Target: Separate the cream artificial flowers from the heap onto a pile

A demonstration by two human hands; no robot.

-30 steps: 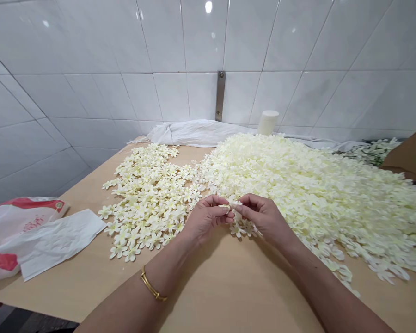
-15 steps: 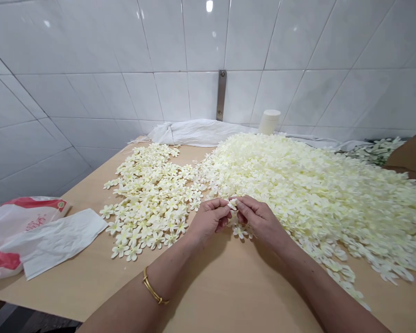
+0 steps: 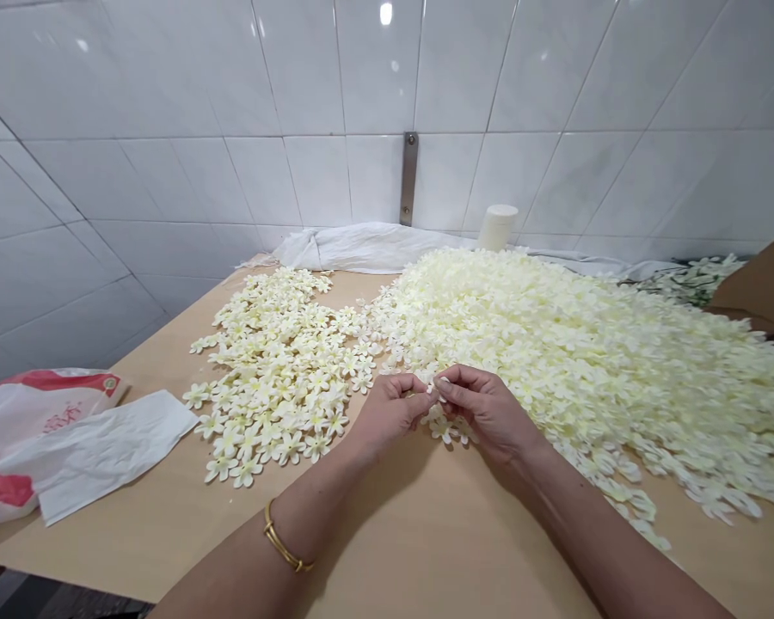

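Note:
Both hands meet over the table near the middle of the view. My left hand (image 3: 392,408) is closed in a pinch, and my right hand (image 3: 483,404) pinches from the other side. Between their fingertips is a small white artificial flower (image 3: 433,387), mostly covered by the fingers. Right of my hands spreads a large heap of pale yellow-white artificial flowers (image 3: 555,327), with a few blooms just below my fingers. To the left lies a smaller, flatter pile of the same flowers (image 3: 277,370), their yellow centres showing.
A red-and-white tissue pack (image 3: 45,404) with a tissue (image 3: 109,447) pulled out lies at the left on the table (image 3: 419,542). Along the tiled wall are a white cloth (image 3: 354,248) and a white cup-like container (image 3: 498,227). Brown cardboard (image 3: 761,288) stands at the far right.
My fingers have closed further over the small flower, so less of it shows. My right wrist has turned slightly. The two piles look the same.

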